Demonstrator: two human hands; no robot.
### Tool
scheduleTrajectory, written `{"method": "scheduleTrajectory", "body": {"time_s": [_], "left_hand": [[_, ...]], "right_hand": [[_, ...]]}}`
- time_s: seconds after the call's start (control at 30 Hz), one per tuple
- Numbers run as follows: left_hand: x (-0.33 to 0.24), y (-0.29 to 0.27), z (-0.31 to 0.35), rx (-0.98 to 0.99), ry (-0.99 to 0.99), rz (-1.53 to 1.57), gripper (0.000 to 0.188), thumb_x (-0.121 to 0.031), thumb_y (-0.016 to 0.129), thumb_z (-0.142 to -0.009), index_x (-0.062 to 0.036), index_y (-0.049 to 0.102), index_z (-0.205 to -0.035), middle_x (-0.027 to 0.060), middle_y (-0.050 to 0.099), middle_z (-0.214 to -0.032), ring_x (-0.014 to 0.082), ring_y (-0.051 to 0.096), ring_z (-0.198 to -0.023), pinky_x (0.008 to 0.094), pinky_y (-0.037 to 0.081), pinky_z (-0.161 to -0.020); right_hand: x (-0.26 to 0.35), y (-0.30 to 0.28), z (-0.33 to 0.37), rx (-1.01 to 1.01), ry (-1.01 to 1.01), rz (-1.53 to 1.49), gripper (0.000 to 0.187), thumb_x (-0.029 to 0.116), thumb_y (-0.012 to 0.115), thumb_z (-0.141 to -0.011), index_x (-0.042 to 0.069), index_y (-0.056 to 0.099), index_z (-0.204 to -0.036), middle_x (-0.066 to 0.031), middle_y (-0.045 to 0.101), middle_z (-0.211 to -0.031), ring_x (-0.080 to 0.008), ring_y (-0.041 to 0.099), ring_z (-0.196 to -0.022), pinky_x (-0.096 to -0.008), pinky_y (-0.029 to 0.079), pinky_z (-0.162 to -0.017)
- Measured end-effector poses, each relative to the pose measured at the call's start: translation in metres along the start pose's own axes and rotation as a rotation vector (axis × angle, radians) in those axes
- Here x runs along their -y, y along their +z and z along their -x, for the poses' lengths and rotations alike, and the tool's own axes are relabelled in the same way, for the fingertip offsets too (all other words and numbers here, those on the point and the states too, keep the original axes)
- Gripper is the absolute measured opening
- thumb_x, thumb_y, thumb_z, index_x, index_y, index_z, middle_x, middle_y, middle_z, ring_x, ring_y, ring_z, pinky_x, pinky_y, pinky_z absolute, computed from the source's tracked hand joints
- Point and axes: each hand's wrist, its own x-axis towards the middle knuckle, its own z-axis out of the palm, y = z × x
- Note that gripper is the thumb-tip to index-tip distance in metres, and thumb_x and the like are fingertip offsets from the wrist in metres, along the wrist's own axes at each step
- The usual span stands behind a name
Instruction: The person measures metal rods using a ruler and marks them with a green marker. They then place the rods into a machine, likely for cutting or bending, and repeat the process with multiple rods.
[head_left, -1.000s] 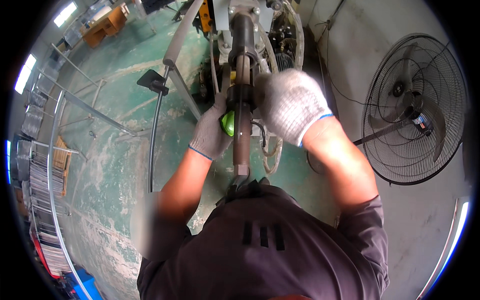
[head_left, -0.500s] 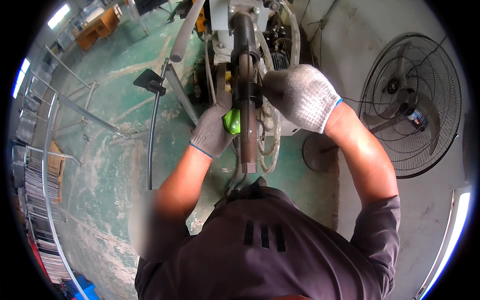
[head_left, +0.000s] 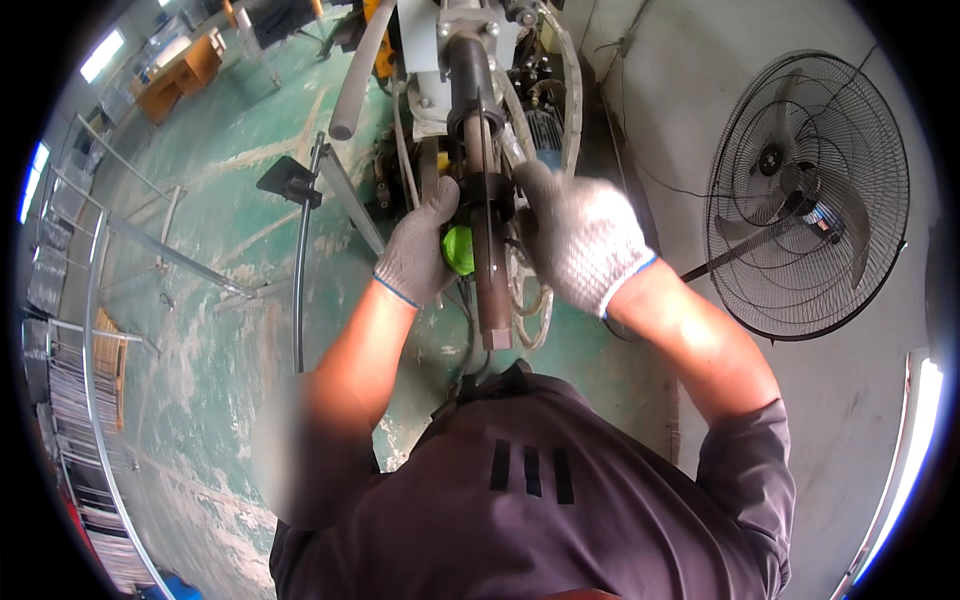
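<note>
A workshop with a worn green floor [head_left: 215, 350] and a pale wall [head_left: 835, 420] surrounds the work. Near the centre, a black collar [head_left: 504, 200] sits around a threaded shaft [head_left: 494, 290], whose free end points to six o'clock; a dark tubular housing [head_left: 469, 85] lies at twelve. The gloved left hand [head_left: 420, 240] is at eight o'clock, its thumb along the collar's edge, and a bright green piece [head_left: 459, 250] shows between palm and shaft. The gloved right hand [head_left: 585, 235] is at four, thumb up beside the collar; its fingers are hidden, so I cannot tell how firmly either hand grips. Farther out, a black fan [head_left: 806, 195] stands at three.

Good handling here probably means even pressure from both sides, the collar square to the shaft, fingertips clear of the housing.

Half a second ago the right hand showed a rounded back; now its thumb points toward eleven, and the hand sits slightly lower.
</note>
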Motion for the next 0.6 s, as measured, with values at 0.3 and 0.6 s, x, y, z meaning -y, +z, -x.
{"method": "scheduleTrajectory", "body": {"time_s": [0.3, 0.6], "left_hand": [[0.000, 0.000, -0.002, -0.004, -0.019, -0.016, 0.046, -0.037, 0.054, -0.117, -0.0020, 0.059, -0.146, 0.0133, 0.073, -0.126, 0.0270, 0.074, -0.111, 0.0440, 0.062, -0.100], [0.000, -0.008, -0.004, 0.057, -0.006, 0.021, 0.048, -0.038, 0.049, -0.118, -0.0012, 0.057, -0.147, 0.0163, 0.073, -0.125, 0.0302, 0.075, -0.110, 0.0463, 0.063, -0.098]], "right_hand": [[-0.038, 0.005, -0.002, 0.025, -0.175, -0.095, 0.038, 0.008, 0.059, -0.097, 0.005, 0.063, -0.135, -0.0235, 0.072, -0.093, -0.0469, 0.072, -0.090, -0.0551, 0.058, -0.078], [0.003, -0.013, 0.006, 0.003, -0.061, 0.318, 0.027, 0.017, 0.062, -0.099, 0.008, 0.063, -0.124, -0.0185, 0.073, -0.085, -0.0386, 0.075, -0.078, -0.0540, 0.059, -0.068]]}}
